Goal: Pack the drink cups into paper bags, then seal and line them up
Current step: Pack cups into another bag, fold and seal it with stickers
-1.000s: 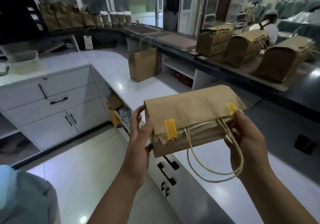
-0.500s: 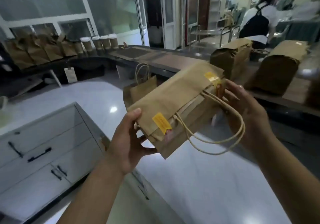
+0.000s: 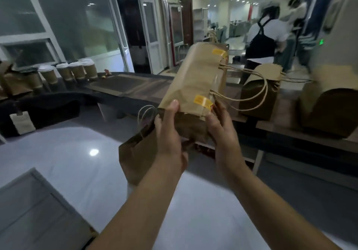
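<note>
I hold a sealed brown paper bag [image 3: 195, 79] in the air with both hands, its folded top fixed by two yellow stickers and its twine handles hanging to the right. My left hand [image 3: 169, 133] grips its near end with the thumb on top. My right hand [image 3: 220, 131] grips the same end from the right. Two more sealed bags [image 3: 259, 95] [image 3: 329, 108] stand on the dark raised counter [image 3: 290, 133] at the right. An open bag [image 3: 135, 153] stands on the white counter behind my left hand. Several lidded drink cups [image 3: 77, 71] line the far counter at the left.
The white counter [image 3: 67, 162] spreads below my arms, with a cabinet top at the lower left. More paper bags [image 3: 13, 83] sit at the far left beside the cups. People with backpacks [image 3: 263, 38] stand beyond the raised counter.
I have raised the sealed bag and carried it forward and to the right toward the raised counter. My right hand has moved from the far end to the near end. The view has turned right.
</note>
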